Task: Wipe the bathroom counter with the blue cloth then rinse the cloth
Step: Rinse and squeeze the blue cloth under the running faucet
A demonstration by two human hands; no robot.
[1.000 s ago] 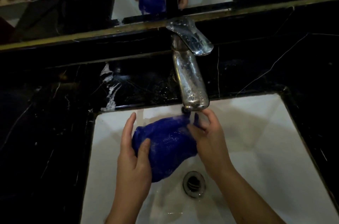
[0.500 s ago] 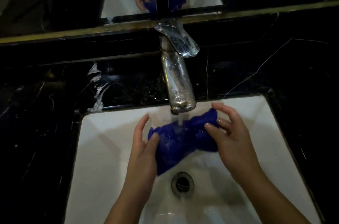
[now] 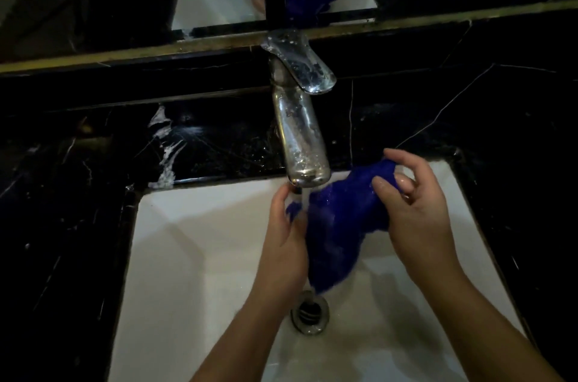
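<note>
Two bare hands hold a crumpled, wet, deep-blue cloth (image 3: 339, 225) over the white rectangular sink basin (image 3: 194, 244), just under the spout of the chrome single-lever faucet (image 3: 300, 131). A thin stream of water falls from the spout onto the cloth's left part. The left hand (image 3: 286, 240) grips the cloth's left edge, its fingers curled round the fabric. The right hand (image 3: 413, 209) pinches the raised upper right corner between thumb and fingers. The cloth's lower end hangs just above the round metal drain (image 3: 309, 314). White foam streaks (image 3: 164, 150) lie on the black marble desk (image 3: 62, 193) left of the faucet.
</note>
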